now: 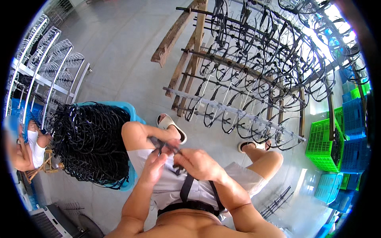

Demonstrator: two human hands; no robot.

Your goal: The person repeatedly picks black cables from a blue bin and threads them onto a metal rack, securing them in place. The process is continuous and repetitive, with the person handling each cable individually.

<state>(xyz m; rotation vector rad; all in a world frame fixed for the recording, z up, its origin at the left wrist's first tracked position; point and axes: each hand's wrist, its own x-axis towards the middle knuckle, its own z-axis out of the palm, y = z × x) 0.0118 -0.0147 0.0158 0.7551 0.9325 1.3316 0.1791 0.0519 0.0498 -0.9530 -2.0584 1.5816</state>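
Note:
Both of my hands meet over my lap, slightly blurred by motion. My left hand is closed on a small dark part, whose exact kind I cannot make out. My right hand curls its fingers around the same dark part from the other side. Black straps run across my light shorts below the hands. Beside my left knee, a light-blue tub is heaped high with thin black curved parts.
Ahead to the right, a wooden rack carries rows of hanging black hoops. Green crates and blue crates are stacked at the right. A white metal rack stands left, with a seated person below it. Dark rods lie on the floor.

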